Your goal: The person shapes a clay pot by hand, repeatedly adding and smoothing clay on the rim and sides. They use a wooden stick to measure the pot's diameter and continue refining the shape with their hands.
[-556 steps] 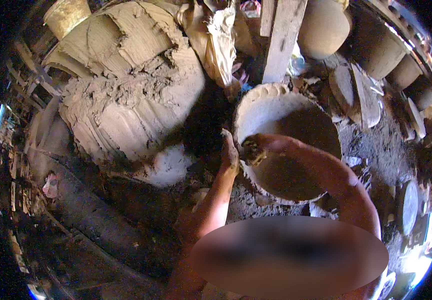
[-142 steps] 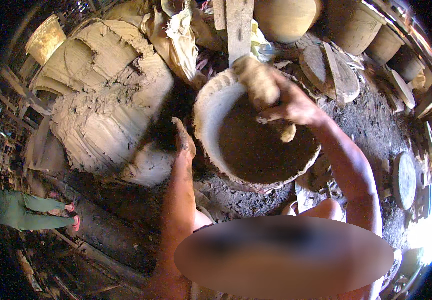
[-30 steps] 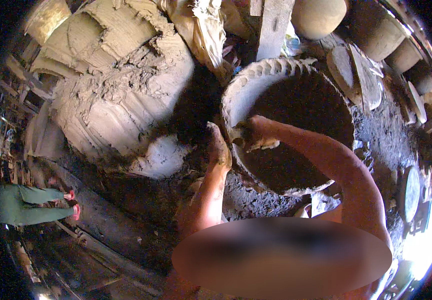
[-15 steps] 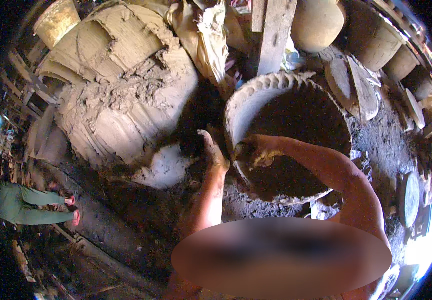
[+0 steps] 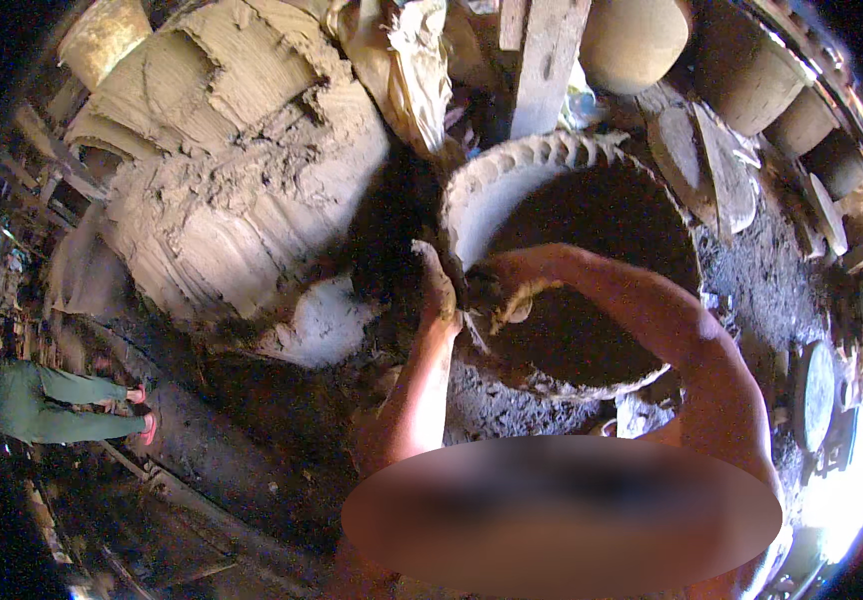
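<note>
A large round clay pot point(image 5: 479, 180) stands in front of me, its far rim pressed into a row of scallops and its inside deep in shadow. Against the outer left side of its wall, my left hand point(image 5: 439, 285) is held upright and flat, fingers stretched out. My right hand point(image 5: 517, 283) reaches across the pot's mouth to the inner side of that same stretch of wall, opposite the left. Its fingers are curled, and shadow hides what they hold or press. Wet clay coats both hands.
A big mound of wet clay point(image 5: 242, 210) lies to the left. Beyond the pot are a wooden post point(image 5: 549, 75), a crumpled sack point(image 5: 417, 75) and a rounded pot point(image 5: 635, 45). Flat boards point(image 5: 727, 180) lean at the right. A person in green trousers point(image 5: 77, 391) is at far left.
Both hands have shifted slightly along the left wall; my left hand has come nearer to it. My right hand's fingers point lower. The view has tilted a little.
</note>
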The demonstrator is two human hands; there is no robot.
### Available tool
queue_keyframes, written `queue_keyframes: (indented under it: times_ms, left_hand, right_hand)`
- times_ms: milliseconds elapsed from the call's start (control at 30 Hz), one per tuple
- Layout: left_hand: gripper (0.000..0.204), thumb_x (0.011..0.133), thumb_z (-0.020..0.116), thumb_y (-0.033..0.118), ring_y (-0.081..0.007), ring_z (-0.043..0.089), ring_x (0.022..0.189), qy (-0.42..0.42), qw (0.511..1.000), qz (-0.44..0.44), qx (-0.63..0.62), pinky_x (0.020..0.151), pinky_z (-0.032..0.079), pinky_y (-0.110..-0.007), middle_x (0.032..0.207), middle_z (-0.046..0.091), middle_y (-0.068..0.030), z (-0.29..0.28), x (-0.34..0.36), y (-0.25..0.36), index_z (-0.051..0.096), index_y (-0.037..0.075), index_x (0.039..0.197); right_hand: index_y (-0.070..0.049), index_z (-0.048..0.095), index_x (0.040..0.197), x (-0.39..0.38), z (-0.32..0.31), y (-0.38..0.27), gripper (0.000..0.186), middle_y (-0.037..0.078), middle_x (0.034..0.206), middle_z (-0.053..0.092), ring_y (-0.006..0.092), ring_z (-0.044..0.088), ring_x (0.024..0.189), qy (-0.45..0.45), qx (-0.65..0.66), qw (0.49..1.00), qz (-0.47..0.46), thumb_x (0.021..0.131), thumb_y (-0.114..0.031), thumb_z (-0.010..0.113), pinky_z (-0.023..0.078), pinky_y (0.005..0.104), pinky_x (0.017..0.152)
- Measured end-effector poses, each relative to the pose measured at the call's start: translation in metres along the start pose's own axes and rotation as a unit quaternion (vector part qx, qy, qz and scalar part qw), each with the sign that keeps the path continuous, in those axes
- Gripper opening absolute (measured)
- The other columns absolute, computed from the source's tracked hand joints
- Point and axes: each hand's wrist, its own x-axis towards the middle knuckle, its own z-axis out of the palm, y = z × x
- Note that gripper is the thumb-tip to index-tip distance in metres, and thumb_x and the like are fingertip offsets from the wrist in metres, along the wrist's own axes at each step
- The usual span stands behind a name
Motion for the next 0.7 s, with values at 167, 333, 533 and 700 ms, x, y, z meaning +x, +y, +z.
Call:
queue_keyframes:
  times_ms: [167, 333, 533, 700]
  left_hand:
    - [0.075, 0.092, 0.025, 0.067, -0.0285, 0.048, 0.121, 0.050, 0.998, -0.001, -0.026, 0.106, 0.033, -0.043, 0.137, 0.047, -0.0079, -0.011, -0.009, 0.001, 0.042, 0.010, 0.139]
    - [0.075, 0.093, 0.024, 0.066, -0.0261, 0.050, 0.118, 0.067, 0.993, -0.010, 0.097, 0.103, 0.037, -0.040, 0.135, 0.048, -0.0097, -0.014, -0.014, -0.022, 0.042, 0.008, 0.138]
    - [0.083, 0.091, 0.024, 0.069, -0.0237, 0.027, 0.136, 0.039, 0.996, 0.011, 0.075, 0.113, 0.018, -0.038, 0.149, 0.030, -0.0092, 0.001, -0.009, -0.012, 0.029, 0.005, 0.144]
    - [0.084, 0.090, 0.018, 0.070, -0.0249, 0.031, 0.133, 0.010, 0.998, 0.042, 0.039, 0.111, 0.023, -0.039, 0.148, 0.031, -0.0092, 0.002, -0.005, 0.010, 0.028, 0.008, 0.145]
  right_hand:
    - [-0.003, 0.058, 0.118, 0.002, 0.016, 0.046, 0.054, 0.012, 0.103, 0.068, 0.0231, 0.066, 0.088, 0.166, -0.031, 0.979, -0.115, 0.069, -0.017, 0.077, 0.052, 0.0370, 0.078]
    - [-0.008, 0.068, 0.095, 0.032, 0.012, 0.045, 0.038, 0.019, 0.088, 0.067, 0.0375, 0.064, 0.081, 0.237, -0.214, 0.946, -0.050, 0.070, -0.036, 0.072, 0.051, 0.0437, 0.072]
    - [-0.003, 0.066, 0.095, 0.025, 0.006, 0.015, 0.032, 0.015, 0.088, 0.068, 0.0332, 0.065, 0.079, 0.021, -0.207, 0.975, -0.084, 0.071, -0.024, 0.072, 0.051, 0.0433, 0.071]
    - [-0.003, 0.065, 0.108, -0.007, 0.006, 0.023, 0.036, 0.007, 0.096, 0.068, 0.0189, 0.062, 0.087, 0.084, 0.090, 0.992, -0.025, 0.073, -0.005, 0.070, 0.050, 0.0344, 0.073]
